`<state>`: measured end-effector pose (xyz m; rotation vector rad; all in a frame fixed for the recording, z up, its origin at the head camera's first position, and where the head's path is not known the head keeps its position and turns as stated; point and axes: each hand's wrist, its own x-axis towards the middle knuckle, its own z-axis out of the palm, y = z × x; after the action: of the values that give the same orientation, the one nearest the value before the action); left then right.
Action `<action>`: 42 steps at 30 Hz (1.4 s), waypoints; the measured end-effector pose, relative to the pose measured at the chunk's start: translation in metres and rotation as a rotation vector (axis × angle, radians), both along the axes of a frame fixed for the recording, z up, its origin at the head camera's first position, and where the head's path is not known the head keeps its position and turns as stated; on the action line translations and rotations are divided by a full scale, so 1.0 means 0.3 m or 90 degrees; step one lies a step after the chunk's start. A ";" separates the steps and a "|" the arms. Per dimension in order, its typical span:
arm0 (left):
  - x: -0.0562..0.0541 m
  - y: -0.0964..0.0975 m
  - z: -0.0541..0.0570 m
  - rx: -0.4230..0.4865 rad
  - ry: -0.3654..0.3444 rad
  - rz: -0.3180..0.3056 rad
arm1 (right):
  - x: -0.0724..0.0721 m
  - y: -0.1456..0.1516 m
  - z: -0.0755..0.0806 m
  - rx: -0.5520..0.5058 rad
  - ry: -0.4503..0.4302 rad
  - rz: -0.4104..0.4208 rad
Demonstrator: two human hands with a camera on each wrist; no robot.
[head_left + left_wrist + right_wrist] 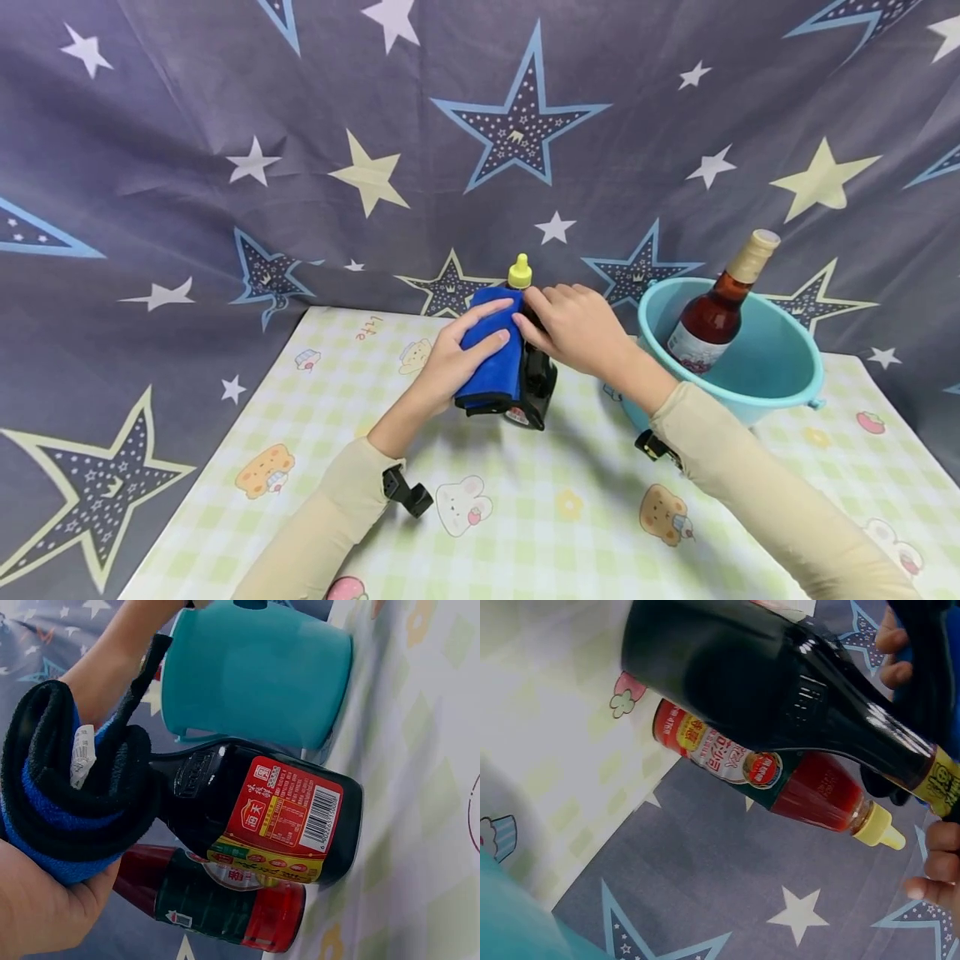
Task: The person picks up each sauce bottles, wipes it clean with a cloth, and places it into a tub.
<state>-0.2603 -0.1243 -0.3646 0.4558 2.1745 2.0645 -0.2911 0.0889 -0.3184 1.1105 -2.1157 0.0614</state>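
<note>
My left hand (453,358) grips a folded blue towel (489,362) with black edging, thumb and fingers spread across it. In the left wrist view the towel shows as a thick roll with a white tag (82,756). Just right of it stands a dark soy sauce bottle (214,799) with a handle and a red-and-yellow label, upright on the table. My right hand (577,329) holds this bottle at its top, fingers curled; the cap is hidden. Behind it is a red sauce bottle with a yellow nozzle cap (520,272).
A light blue bucket (780,354) stands to the right, close to my right forearm. Leaning inside it is a glass bottle (708,325) of red-brown liquid. A star-patterned curtain (187,208) hangs behind the checked tablecloth (517,533).
</note>
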 end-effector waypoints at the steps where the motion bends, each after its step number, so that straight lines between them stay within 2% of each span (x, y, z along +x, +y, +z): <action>1: 0.002 0.004 0.000 0.001 0.003 0.000 | 0.002 0.000 -0.004 -0.003 0.007 -0.005; 6: 0.003 0.025 -0.003 -0.009 0.014 -0.008 | 0.011 0.001 -0.019 -0.005 0.035 -0.026; 12: -0.001 0.036 -0.017 -0.044 0.017 0.001 | 0.015 -0.003 -0.028 0.008 0.020 -0.038; 19: 0.006 0.036 -0.044 -0.061 -0.009 0.008 | 0.017 -0.001 -0.018 0.007 0.002 -0.009; 23: 0.012 0.036 -0.032 -0.069 -0.007 0.011 | 0.017 0.002 -0.014 0.012 -0.012 -0.001; 29: 0.016 0.045 -0.007 -0.043 0.006 0.025 | 0.021 0.000 -0.013 0.015 -0.040 -0.015; 37: 0.026 0.066 -0.012 -0.042 0.016 0.036 | 0.028 -0.001 -0.017 0.013 -0.056 -0.021; 42: 0.032 0.059 -0.023 -0.057 0.030 0.029 | 0.030 0.010 -0.016 0.003 -0.061 0.002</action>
<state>-0.2506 -0.1067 -0.3715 0.4533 2.3150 1.9879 -0.2822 0.0919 -0.3232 1.1342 -2.1989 0.1141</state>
